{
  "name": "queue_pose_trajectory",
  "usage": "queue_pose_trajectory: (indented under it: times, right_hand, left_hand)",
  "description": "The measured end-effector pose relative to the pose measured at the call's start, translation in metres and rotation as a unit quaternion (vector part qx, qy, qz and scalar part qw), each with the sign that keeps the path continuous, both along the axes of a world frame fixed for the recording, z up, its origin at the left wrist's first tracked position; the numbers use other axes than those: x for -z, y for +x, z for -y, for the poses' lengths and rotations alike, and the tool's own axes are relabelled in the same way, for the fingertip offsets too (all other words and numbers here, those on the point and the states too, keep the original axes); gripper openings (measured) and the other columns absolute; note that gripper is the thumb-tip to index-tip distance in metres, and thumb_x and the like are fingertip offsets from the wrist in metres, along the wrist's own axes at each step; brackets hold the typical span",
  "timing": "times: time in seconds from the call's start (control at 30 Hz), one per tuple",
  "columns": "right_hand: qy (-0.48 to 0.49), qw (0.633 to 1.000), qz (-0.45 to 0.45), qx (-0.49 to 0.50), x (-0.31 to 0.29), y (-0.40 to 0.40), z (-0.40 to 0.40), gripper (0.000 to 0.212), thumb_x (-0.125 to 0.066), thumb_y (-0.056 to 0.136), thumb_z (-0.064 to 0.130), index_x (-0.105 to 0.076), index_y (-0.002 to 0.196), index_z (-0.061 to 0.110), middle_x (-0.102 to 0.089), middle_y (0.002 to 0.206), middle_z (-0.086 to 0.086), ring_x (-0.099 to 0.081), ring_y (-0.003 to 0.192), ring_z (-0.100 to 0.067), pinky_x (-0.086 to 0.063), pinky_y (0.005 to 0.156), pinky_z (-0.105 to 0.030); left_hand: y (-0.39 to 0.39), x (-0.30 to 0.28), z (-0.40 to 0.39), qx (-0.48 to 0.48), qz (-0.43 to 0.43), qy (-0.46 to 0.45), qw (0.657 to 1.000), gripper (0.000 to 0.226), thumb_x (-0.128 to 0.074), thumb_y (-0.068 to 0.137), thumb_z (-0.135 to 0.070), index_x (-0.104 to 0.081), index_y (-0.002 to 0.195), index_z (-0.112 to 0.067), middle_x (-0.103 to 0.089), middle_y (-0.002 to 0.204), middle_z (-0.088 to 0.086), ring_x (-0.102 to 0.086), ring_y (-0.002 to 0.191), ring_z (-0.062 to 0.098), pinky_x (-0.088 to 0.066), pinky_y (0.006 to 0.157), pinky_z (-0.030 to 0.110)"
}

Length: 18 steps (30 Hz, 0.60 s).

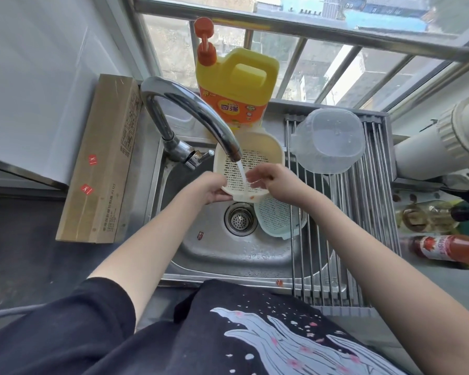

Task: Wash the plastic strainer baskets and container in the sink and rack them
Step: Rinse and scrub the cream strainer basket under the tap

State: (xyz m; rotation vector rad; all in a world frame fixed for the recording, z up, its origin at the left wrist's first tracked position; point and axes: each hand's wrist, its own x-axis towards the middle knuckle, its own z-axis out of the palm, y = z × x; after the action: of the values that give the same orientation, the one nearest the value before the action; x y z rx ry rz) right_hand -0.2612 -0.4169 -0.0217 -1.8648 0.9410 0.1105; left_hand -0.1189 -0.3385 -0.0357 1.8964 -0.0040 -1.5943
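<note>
1. A long brown cardboard box [100,163] lies on the counter [25,239] along the left edge of the stainless steel sink [228,255].
2. The curved chrome faucet [184,115] rises from the sink's back left corner, and its spout runs a stream of water [241,170] into the basket I am holding.
3. My left hand [213,189] grips the near left rim of the cream perforated plastic strainer basket [251,161], fingers curled under the edge.
4. That basket is tilted over the sink basin, above the round metal drain [240,219].
5. A yellow detergent jug with an orange pump [236,85] stands at the back edge of the sink, just behind the basket.
6. My right hand [275,182] holds the basket's near right rim, fingers curled onto its inside.
7. A pale green perforated plastic strainer basket [280,219] sits in the basin, just right of the drain and below my right hand.
8. A clear plastic container [329,142] rests on the steel roll-up drying rack [363,226] across the right side of the sink, near its back edge.
9. A red sauce bottle [450,249] lies on the counter past the rack's right edge.
</note>
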Motion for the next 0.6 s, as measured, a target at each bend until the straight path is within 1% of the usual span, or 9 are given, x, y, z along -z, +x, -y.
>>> queue_pose_trajectory:
  times: [0.07, 0.13, 0.2, 0.27, 0.33, 0.4, 0.47, 0.5, 0.6]
  right_hand:
    - [-0.066, 0.997, -0.017, -0.036, -0.002, -0.002, 0.000, 0.048, -0.034, 0.088, -0.009, -0.060, 0.123, 0.012, -0.060, 0.126, -0.006, -0.054, 0.120, -0.017, -0.038, 0.109, -0.039]
    - [-0.180, 0.976, -0.062, -0.107, -0.001, -0.006, -0.001, 0.045, -0.037, 0.093, 0.005, -0.052, 0.133, 0.020, -0.046, 0.143, -0.001, -0.033, 0.139, -0.015, -0.011, 0.119, -0.043]
    - [-0.232, 0.953, -0.112, -0.158, 0.001, -0.013, 0.001, 0.039, -0.034, 0.100, 0.024, -0.048, 0.135, 0.029, -0.040, 0.149, 0.006, -0.024, 0.143, -0.010, 0.011, 0.115, -0.053]
    - [-0.189, 0.958, -0.137, -0.168, 0.004, -0.019, 0.003, 0.035, -0.034, 0.101, 0.036, -0.052, 0.132, 0.035, -0.041, 0.148, 0.007, -0.026, 0.142, -0.009, 0.012, 0.112, -0.059]
    - [-0.163, 0.963, -0.129, -0.174, 0.009, -0.022, 0.006, 0.031, -0.041, 0.099, 0.039, -0.059, 0.124, 0.037, -0.048, 0.142, 0.008, -0.033, 0.138, -0.010, -0.001, 0.114, -0.062]
    - [-0.165, 0.965, -0.119, -0.164, 0.013, -0.021, 0.005, 0.027, -0.048, 0.096, 0.041, -0.065, 0.115, 0.038, -0.059, 0.127, 0.013, -0.048, 0.125, -0.010, -0.011, 0.112, -0.064]
    - [-0.169, 0.966, -0.134, -0.141, 0.015, -0.016, 0.000, 0.025, -0.052, 0.091, 0.049, -0.071, 0.102, 0.037, -0.063, 0.099, 0.024, -0.054, 0.100, -0.003, 0.001, 0.112, -0.064]
    - [-0.174, 0.966, -0.143, -0.124, 0.016, -0.013, -0.003, 0.028, -0.053, 0.088, 0.054, -0.073, 0.093, 0.035, -0.064, 0.091, 0.025, -0.055, 0.092, -0.002, 0.007, 0.111, -0.063]
    - [-0.230, 0.954, -0.169, -0.092, 0.015, -0.006, -0.016, 0.049, -0.051, 0.080, 0.070, -0.068, 0.073, 0.025, -0.068, 0.076, 0.013, -0.060, 0.083, -0.009, 0.012, 0.109, -0.063]
  left_hand:
    - [0.002, -0.004, 0.005, -0.008, -0.016, -0.003, 1.000, 0.031, -0.032, 0.097, 0.006, -0.046, 0.125, 0.005, -0.058, 0.128, 0.020, -0.059, 0.117, 0.029, -0.049, 0.083, 0.033]
    - [0.002, -0.009, 0.008, -0.011, -0.028, -0.004, 1.000, 0.023, -0.032, 0.097, 0.005, -0.050, 0.111, 0.001, -0.058, 0.129, 0.019, -0.058, 0.118, 0.028, -0.049, 0.083, 0.028]
    - [0.004, -0.011, 0.012, -0.013, -0.029, -0.002, 1.000, 0.022, -0.032, 0.098, 0.005, -0.050, 0.110, 0.000, -0.057, 0.130, 0.018, -0.058, 0.118, 0.027, -0.049, 0.085, 0.024]
    - [0.006, -0.009, 0.013, -0.008, -0.019, 0.005, 1.000, 0.029, -0.032, 0.098, 0.004, -0.046, 0.124, 0.003, -0.056, 0.131, 0.017, -0.057, 0.119, 0.027, -0.047, 0.092, 0.027]
    - [0.006, -0.009, 0.012, 0.000, -0.017, 0.014, 1.000, 0.030, -0.031, 0.098, 0.005, -0.045, 0.125, 0.003, -0.056, 0.131, 0.018, -0.057, 0.119, 0.028, -0.045, 0.097, 0.030]
    - [0.005, -0.008, 0.011, 0.003, -0.014, 0.020, 1.000, 0.034, -0.029, 0.098, 0.006, -0.043, 0.129, 0.005, -0.056, 0.131, 0.018, -0.057, 0.119, 0.028, -0.045, 0.099, 0.031]
    - [0.003, -0.006, 0.009, 0.008, -0.011, 0.019, 1.000, 0.035, -0.027, 0.098, 0.007, -0.044, 0.129, 0.005, -0.056, 0.131, 0.019, -0.056, 0.120, 0.029, -0.043, 0.100, 0.033]
    - [0.001, -0.005, 0.008, 0.010, -0.014, 0.020, 1.000, 0.034, -0.027, 0.098, 0.007, -0.045, 0.127, 0.005, -0.056, 0.131, 0.019, -0.056, 0.121, 0.029, -0.043, 0.102, 0.034]
    - [-0.001, -0.001, 0.003, 0.005, -0.042, 0.028, 0.999, 0.034, -0.027, 0.098, 0.006, -0.045, 0.127, 0.006, -0.058, 0.128, 0.019, -0.056, 0.120, 0.031, -0.043, 0.103, 0.036]
